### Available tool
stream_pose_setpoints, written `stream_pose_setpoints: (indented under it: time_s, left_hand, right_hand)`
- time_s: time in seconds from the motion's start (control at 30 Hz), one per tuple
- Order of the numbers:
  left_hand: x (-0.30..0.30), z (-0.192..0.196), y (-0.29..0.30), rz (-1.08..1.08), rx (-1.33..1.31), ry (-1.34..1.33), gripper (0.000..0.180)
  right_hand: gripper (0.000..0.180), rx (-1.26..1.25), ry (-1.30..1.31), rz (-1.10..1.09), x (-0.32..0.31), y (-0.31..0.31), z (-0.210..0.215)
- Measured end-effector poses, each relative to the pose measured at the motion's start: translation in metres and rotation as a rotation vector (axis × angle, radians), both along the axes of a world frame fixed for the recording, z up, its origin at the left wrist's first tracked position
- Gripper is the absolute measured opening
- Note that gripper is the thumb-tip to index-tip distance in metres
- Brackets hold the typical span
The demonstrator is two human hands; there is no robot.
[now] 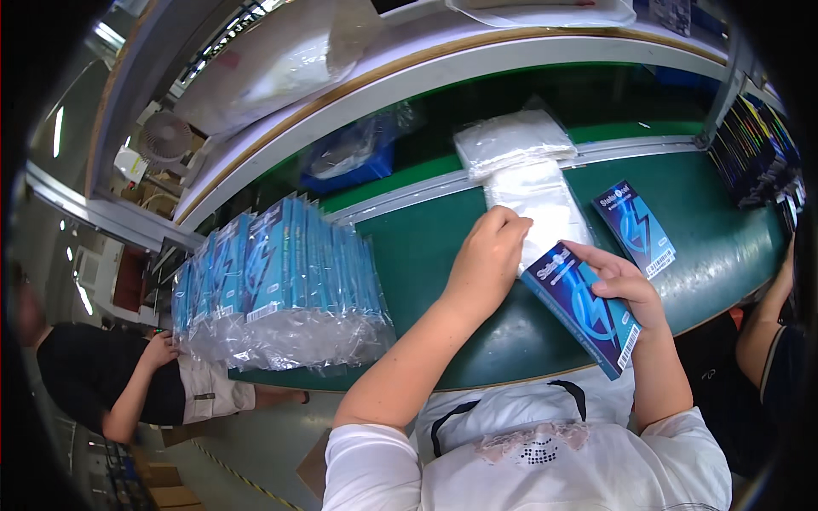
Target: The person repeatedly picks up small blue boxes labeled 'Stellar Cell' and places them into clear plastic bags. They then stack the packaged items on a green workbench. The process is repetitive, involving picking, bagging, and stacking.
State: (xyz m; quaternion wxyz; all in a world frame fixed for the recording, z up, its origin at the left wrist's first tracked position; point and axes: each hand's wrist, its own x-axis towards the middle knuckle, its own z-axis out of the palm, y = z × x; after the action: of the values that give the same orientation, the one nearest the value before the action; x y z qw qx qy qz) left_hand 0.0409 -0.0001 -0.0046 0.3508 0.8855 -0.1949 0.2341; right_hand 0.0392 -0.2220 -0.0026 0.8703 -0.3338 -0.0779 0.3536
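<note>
My right hand (pixel 629 285) grips a flat blue and purple box (pixel 579 311) with a lightning-like design and a barcode at its lower end. The box is tilted, its upper corner close to the bags. My left hand (pixel 490 260) is closed in a pinch at the near left edge of a stack of clear plastic bags (pixel 538 204); its fingertips seem to be on a bag. Beyond that stack sits a thicker bundle of clear bags (pixel 515 140). A second box of the same kind (pixel 635 226) lies on the green table right of the bags.
Many bagged blue boxes (pixel 281 272) stand in rows at the table's left. A blue bin (pixel 349 162) holds clear plastic at the back, below a shelf (pixel 409 64). Dark packages (pixel 754 153) stand at far right. One person (pixel 102 375) is at left; another person's arm (pixel 771 294) shows at right.
</note>
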Motion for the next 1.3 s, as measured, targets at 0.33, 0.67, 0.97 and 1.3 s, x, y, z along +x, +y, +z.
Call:
stream_pose_setpoints:
  time_s: [0.33,0.67,0.97,1.3]
  left_hand:
    - [0.004,0.021,0.016,0.128,-0.319,0.536,0.015]
    - [-0.016,0.033,-0.006,-0.048,-0.152,0.283,0.02]
    - [-0.021,0.033,0.0,-0.063,-0.28,0.242,0.017]
    - [-0.042,0.043,0.0,-0.219,0.194,0.102,0.02]
  right_hand:
    - [0.058,-0.058,-0.008,-0.022,0.018,0.009,-0.003]
    - [0.047,-0.328,-0.144,-0.464,0.001,0.024,-0.014]
    - [0.054,-0.3,-0.27,-0.4,0.002,0.024,0.006]
    - [0.016,-0.415,-0.121,-0.416,-0.007,0.02,-0.012]
